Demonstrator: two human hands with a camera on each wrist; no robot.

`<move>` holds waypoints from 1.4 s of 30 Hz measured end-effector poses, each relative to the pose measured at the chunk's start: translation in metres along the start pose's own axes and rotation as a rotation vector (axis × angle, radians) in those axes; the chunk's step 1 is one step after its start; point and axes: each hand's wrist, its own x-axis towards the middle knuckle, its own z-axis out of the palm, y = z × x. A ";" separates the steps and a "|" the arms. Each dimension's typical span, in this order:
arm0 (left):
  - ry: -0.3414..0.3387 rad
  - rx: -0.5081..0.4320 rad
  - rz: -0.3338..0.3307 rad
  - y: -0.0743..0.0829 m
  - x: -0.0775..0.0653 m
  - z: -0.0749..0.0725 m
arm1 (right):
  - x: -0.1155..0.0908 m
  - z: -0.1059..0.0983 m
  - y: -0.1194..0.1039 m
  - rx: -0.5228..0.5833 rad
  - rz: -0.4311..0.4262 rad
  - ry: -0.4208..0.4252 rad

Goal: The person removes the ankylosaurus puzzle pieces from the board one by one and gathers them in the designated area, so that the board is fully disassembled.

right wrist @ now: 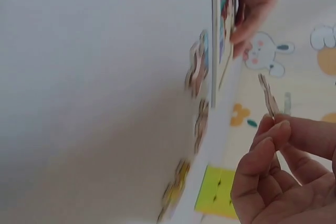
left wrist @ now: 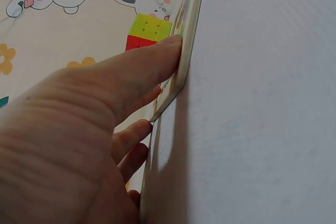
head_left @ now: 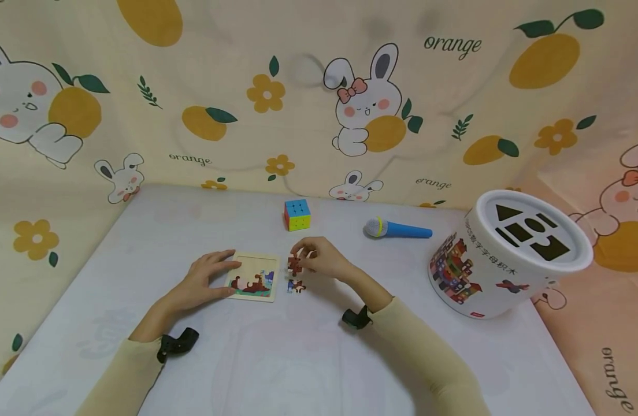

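Observation:
A small wooden jigsaw puzzle board (head_left: 248,297) lies on the table, with brown, green and purple picture parts in its lower portion. My left hand (head_left: 201,280) rests at its left side, thumb on the rim near the lower corner and fingers stretched along the upper part. Between thumb and fingertips my right hand (head_left: 321,258) pinches a thin puzzle piece (right wrist: 268,95), raised off the table just right of the board. Loose puzzle pieces (head_left: 298,286) lie beside the board, partly under the right hand. The picture on the held piece is hard to make out.
A puzzle cube (head_left: 297,215) stands behind the board. To its right lies a blue toy microphone (head_left: 404,230). A large white bucket (head_left: 506,260) with shaped holes in its lid stands at the right. A patterned cloth (head_left: 308,133) hangs behind the table.

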 end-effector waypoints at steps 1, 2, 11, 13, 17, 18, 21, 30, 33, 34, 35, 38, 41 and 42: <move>0.000 0.000 -0.001 0.000 0.000 0.000 | -0.003 -0.003 0.002 0.004 0.009 -0.009; 0.001 0.000 -0.001 0.000 0.000 0.000 | -0.006 -0.006 0.004 0.003 0.020 -0.019; 0.002 -0.002 -0.010 0.000 -0.001 0.001 | -0.028 -0.021 0.023 -0.040 0.064 -0.102; 0.001 -0.001 -0.012 0.000 -0.001 0.001 | -0.032 -0.023 0.027 -0.034 0.073 -0.116; 0.002 0.002 -0.012 0.000 -0.001 0.001 | -0.037 -0.024 0.031 -0.028 0.072 -0.135; 0.002 0.006 -0.011 0.000 -0.001 0.001 | -0.038 -0.024 0.032 -0.024 0.071 -0.137; 0.002 0.009 -0.009 0.000 -0.001 0.000 | -0.040 -0.023 0.034 -0.028 0.062 -0.145; 0.000 0.014 -0.007 0.000 0.000 0.000 | -0.041 -0.022 0.040 -0.056 0.050 -0.136; -0.001 0.010 -0.007 0.000 0.000 0.001 | -0.041 -0.022 0.041 -0.077 0.043 -0.133; -0.002 0.008 -0.009 0.000 0.000 0.001 | -0.041 -0.022 0.040 -0.082 0.041 -0.134; -0.003 0.006 -0.010 0.000 0.000 0.001 | -0.042 -0.023 0.040 -0.087 0.040 -0.138; -0.003 0.003 -0.012 0.000 0.000 0.001 | -0.042 -0.023 0.039 -0.103 0.032 -0.143; -0.002 0.004 -0.010 0.000 0.000 0.001 | -0.043 -0.024 0.037 -0.115 0.038 -0.141; -0.002 0.005 -0.011 0.000 0.000 0.001 | -0.043 -0.024 0.037 -0.117 0.046 -0.137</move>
